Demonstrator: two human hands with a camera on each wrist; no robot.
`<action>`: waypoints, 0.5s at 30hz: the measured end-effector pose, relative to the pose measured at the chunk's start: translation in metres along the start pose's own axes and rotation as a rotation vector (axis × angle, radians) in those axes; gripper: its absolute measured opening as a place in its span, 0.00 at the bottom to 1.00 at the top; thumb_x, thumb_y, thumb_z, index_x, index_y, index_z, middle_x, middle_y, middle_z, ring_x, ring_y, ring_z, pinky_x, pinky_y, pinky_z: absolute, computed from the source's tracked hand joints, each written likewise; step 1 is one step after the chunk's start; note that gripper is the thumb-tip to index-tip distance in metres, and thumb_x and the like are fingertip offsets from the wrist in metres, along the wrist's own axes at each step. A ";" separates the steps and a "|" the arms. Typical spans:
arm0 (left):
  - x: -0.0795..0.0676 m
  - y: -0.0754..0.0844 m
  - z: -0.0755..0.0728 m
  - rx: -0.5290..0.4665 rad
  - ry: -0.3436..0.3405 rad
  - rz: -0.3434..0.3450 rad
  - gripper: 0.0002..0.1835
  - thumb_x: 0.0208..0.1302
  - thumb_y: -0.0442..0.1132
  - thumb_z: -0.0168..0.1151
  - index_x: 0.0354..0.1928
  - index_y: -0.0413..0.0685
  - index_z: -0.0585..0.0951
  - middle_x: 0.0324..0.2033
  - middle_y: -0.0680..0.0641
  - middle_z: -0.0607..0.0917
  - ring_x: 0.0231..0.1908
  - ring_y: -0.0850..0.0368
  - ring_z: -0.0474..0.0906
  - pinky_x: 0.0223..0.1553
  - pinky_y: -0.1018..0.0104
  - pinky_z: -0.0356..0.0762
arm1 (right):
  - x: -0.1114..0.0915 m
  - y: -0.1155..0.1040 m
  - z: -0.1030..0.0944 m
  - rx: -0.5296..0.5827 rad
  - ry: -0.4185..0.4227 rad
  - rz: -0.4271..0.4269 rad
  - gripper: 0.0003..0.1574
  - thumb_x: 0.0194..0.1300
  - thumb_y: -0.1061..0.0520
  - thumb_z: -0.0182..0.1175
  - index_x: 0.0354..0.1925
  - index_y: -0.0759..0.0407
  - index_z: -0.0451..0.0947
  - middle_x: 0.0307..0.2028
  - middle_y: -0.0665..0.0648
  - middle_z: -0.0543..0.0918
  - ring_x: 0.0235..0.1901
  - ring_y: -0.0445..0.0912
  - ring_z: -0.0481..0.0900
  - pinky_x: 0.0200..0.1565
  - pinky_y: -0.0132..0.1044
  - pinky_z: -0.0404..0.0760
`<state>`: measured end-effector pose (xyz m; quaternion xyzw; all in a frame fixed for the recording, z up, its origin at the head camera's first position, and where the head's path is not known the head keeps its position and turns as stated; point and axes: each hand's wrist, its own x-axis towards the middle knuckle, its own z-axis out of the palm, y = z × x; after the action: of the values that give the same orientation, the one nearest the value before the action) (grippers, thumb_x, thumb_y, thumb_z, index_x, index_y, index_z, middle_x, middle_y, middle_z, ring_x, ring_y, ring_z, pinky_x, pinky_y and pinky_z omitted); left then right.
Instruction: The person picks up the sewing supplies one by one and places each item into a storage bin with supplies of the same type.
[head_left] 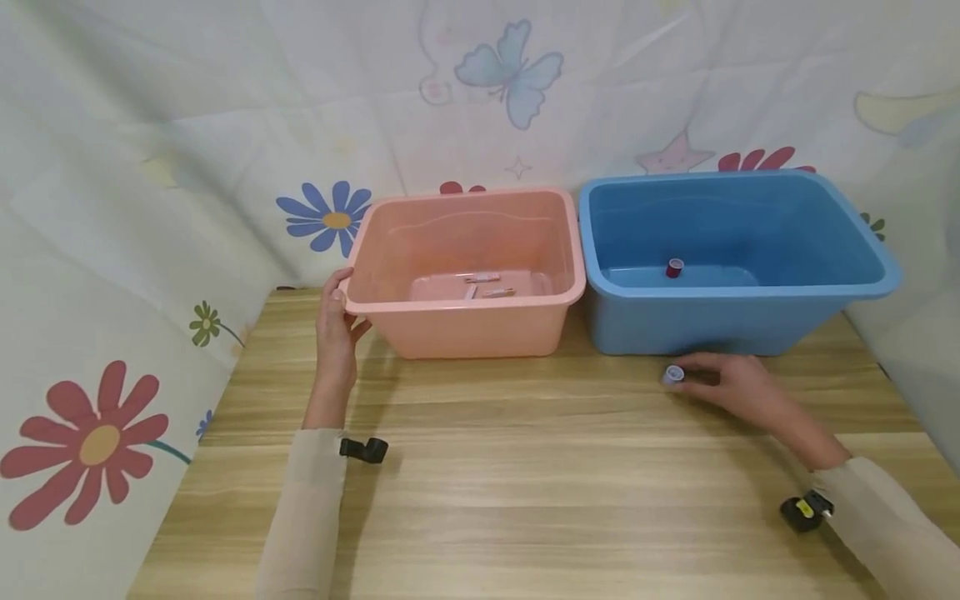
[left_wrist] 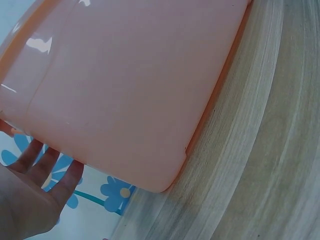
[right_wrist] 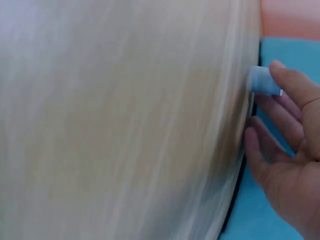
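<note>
My left hand [head_left: 334, 337] holds the left end of a pink plastic bin [head_left: 465, 332] by its rim. In the left wrist view, its fingers [left_wrist: 67, 182] lie against the bin's outer wall. My right hand [head_left: 738, 387] pinches a small pale blue thread spool [head_left: 672, 375] between thumb and fingers, low over the table in front of a blue plastic bin [head_left: 697, 323]. The right wrist view has the spool [right_wrist: 265, 80] at the fingertips. A dark red spool [head_left: 675, 267] lies inside the blue bin. Several small, pale, slim pieces [head_left: 482, 277] lie on the pink bin's floor.
Both bins stand side by side on a wood-grain table [head_left: 525, 483], close against a printed cloth backdrop [head_left: 345, 92]. Small black cameras are strapped on the left sleeve [head_left: 303, 508] and the right sleeve [head_left: 885, 517].
</note>
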<state>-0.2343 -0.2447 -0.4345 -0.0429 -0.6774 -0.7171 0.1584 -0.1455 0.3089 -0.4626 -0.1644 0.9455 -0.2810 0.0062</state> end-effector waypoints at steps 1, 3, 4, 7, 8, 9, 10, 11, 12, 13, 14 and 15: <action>0.000 0.000 0.000 -0.001 0.002 -0.001 0.24 0.77 0.57 0.44 0.69 0.63 0.72 0.64 0.49 0.74 0.60 0.44 0.76 0.52 0.57 0.75 | 0.001 -0.001 0.003 0.003 -0.009 -0.018 0.23 0.64 0.47 0.71 0.55 0.53 0.86 0.50 0.58 0.88 0.49 0.55 0.83 0.48 0.51 0.79; 0.000 0.000 0.001 -0.003 0.001 -0.008 0.24 0.77 0.57 0.45 0.69 0.63 0.72 0.64 0.49 0.74 0.60 0.45 0.76 0.52 0.58 0.75 | 0.003 -0.002 0.009 0.029 -0.010 -0.049 0.23 0.63 0.48 0.72 0.55 0.52 0.86 0.50 0.56 0.88 0.50 0.54 0.83 0.48 0.47 0.80; 0.000 0.000 0.001 -0.004 0.000 -0.011 0.24 0.76 0.57 0.45 0.69 0.63 0.72 0.64 0.48 0.74 0.60 0.45 0.76 0.52 0.58 0.75 | 0.003 -0.002 0.012 0.051 -0.011 -0.056 0.22 0.63 0.49 0.72 0.55 0.52 0.86 0.51 0.55 0.88 0.51 0.53 0.83 0.49 0.43 0.79; -0.001 0.000 0.000 -0.002 -0.003 -0.016 0.24 0.76 0.58 0.45 0.69 0.63 0.72 0.64 0.49 0.74 0.60 0.45 0.76 0.52 0.58 0.75 | 0.004 0.000 0.020 0.140 -0.020 -0.063 0.23 0.63 0.51 0.72 0.56 0.51 0.85 0.54 0.55 0.86 0.58 0.56 0.80 0.53 0.27 0.74; -0.001 0.001 0.000 -0.003 -0.003 -0.018 0.24 0.77 0.57 0.45 0.69 0.63 0.72 0.64 0.49 0.74 0.60 0.45 0.76 0.52 0.58 0.75 | 0.005 0.001 0.023 0.173 -0.021 -0.059 0.23 0.63 0.51 0.72 0.57 0.51 0.85 0.56 0.56 0.85 0.60 0.57 0.78 0.54 0.23 0.71; -0.001 0.001 0.000 0.000 -0.003 -0.016 0.24 0.77 0.57 0.44 0.69 0.63 0.72 0.64 0.49 0.74 0.61 0.45 0.76 0.52 0.58 0.75 | 0.005 0.002 0.025 0.197 -0.024 -0.051 0.24 0.63 0.51 0.72 0.57 0.51 0.85 0.57 0.56 0.85 0.62 0.58 0.76 0.54 0.18 0.67; -0.001 0.001 0.000 0.001 -0.004 -0.014 0.24 0.77 0.57 0.44 0.69 0.63 0.72 0.64 0.49 0.73 0.61 0.45 0.75 0.53 0.57 0.75 | 0.005 0.003 0.027 0.218 -0.029 -0.043 0.24 0.64 0.51 0.71 0.58 0.51 0.84 0.59 0.57 0.84 0.63 0.58 0.75 0.55 0.15 0.64; -0.001 0.002 -0.001 0.004 -0.003 -0.013 0.24 0.77 0.57 0.44 0.69 0.63 0.71 0.64 0.49 0.73 0.61 0.45 0.75 0.53 0.57 0.75 | 0.004 0.004 0.028 0.233 -0.029 -0.039 0.24 0.64 0.50 0.71 0.58 0.51 0.84 0.60 0.57 0.83 0.64 0.59 0.74 0.55 0.14 0.62; -0.001 0.002 -0.001 0.004 -0.004 -0.013 0.24 0.77 0.57 0.44 0.69 0.63 0.71 0.65 0.49 0.73 0.62 0.45 0.75 0.53 0.57 0.75 | 0.004 0.004 0.029 0.245 -0.029 -0.030 0.25 0.64 0.50 0.71 0.59 0.51 0.84 0.60 0.58 0.82 0.65 0.59 0.73 0.55 0.13 0.61; -0.001 0.003 -0.001 0.004 -0.006 -0.012 0.24 0.78 0.57 0.43 0.70 0.62 0.71 0.65 0.49 0.73 0.62 0.44 0.75 0.53 0.57 0.75 | 0.004 0.005 0.030 0.251 -0.025 -0.022 0.25 0.64 0.49 0.71 0.59 0.50 0.84 0.61 0.58 0.82 0.65 0.59 0.73 0.54 0.13 0.61; -0.001 0.003 0.000 0.001 -0.009 -0.012 0.24 0.78 0.56 0.43 0.70 0.62 0.71 0.65 0.49 0.73 0.62 0.44 0.75 0.53 0.56 0.75 | 0.003 0.005 0.030 0.257 -0.021 -0.013 0.25 0.64 0.49 0.71 0.59 0.50 0.84 0.61 0.58 0.81 0.65 0.58 0.73 0.54 0.13 0.61; -0.001 0.003 0.000 0.002 -0.010 -0.011 0.24 0.78 0.56 0.43 0.70 0.62 0.71 0.65 0.49 0.73 0.62 0.43 0.74 0.54 0.56 0.75 | 0.003 0.006 0.031 0.262 -0.017 -0.007 0.24 0.65 0.49 0.71 0.59 0.49 0.84 0.62 0.59 0.81 0.65 0.58 0.73 0.54 0.13 0.62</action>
<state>-0.2327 -0.2447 -0.4320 -0.0426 -0.6792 -0.7170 0.1510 -0.1465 0.2960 -0.4915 -0.1677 0.9001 -0.4007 0.0346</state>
